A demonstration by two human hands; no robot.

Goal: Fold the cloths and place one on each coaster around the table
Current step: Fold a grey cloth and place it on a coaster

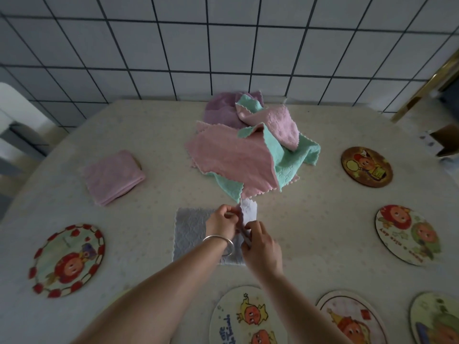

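Nearest coaster lettering blurred; both hands pinch grey cloth.

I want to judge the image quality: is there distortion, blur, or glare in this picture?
Head view: wide-angle lens bends the wall tiles and the table edge; the lighting is soft and dim, without glare or hard shadows; both hands, left hand and right hand, and the grey cloth look slightly soft.

Cloths fluffy microfibre (matt), coasters printed, bracelet shiny metal, wall tiles glossy.
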